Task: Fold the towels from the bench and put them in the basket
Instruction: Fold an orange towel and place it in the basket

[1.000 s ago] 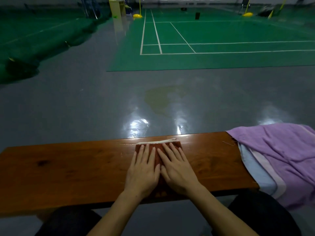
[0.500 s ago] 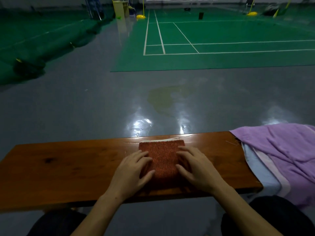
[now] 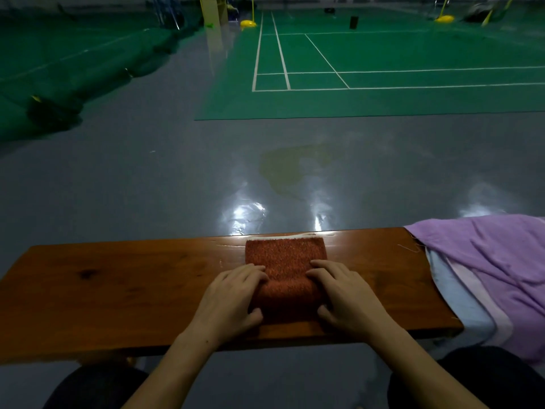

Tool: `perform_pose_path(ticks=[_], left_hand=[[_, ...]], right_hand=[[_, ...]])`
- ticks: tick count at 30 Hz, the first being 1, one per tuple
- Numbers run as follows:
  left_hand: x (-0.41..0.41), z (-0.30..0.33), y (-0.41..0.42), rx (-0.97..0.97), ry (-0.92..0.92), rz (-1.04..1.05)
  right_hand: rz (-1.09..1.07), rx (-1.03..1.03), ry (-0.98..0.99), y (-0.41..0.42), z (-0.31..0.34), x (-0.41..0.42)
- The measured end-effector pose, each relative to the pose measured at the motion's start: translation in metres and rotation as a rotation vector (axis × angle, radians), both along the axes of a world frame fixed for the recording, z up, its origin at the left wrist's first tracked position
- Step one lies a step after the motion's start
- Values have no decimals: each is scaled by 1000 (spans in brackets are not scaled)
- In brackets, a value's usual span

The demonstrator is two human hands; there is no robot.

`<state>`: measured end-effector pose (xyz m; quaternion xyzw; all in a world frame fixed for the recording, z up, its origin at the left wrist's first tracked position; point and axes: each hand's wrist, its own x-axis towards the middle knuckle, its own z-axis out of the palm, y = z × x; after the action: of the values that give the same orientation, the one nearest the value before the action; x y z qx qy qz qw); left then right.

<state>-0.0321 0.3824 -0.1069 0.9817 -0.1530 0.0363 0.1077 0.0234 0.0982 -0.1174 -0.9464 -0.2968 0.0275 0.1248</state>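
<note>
Towel (image 3: 285, 262), orange and folded small, lies on the bench (image 3: 118, 278) midway along it, its white hem at the far edge. Left hand (image 3: 230, 299) grips its left side, right hand (image 3: 348, 296) its right, fingers curled over the top and thumbs at the near corners. Purple cloth (image 3: 486, 255) and pale ones under it drape over the bench's right end.

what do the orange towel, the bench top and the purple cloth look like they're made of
Orange towel: looks like terry cloth, going by its nubby, speckled pile and pale woven edge band.
Bench top: wood, probably varnished; grain and a dark knot show, and the far edge catches glare.
Purple cloth: a soft, thinner fabric that drapes in loose creases; the fibre cannot be told.
</note>
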Motion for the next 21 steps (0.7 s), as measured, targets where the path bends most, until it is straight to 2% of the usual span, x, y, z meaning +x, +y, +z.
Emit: perform_pose_path(ticks=[4, 7, 16, 21], left_hand=[[7, 5, 3, -137, -16, 51], [9, 12, 6, -283, 24, 121], [8, 21, 10, -642, 168, 224], [9, 15, 11, -673, 176, 336]], right_hand=[[-31, 75, -17, 1, 3, 5], [-91, 218, 47, 0, 9, 6], [-184, 463, 252, -6, 10, 9], [-261, 497, 291, -3, 10, 8]])
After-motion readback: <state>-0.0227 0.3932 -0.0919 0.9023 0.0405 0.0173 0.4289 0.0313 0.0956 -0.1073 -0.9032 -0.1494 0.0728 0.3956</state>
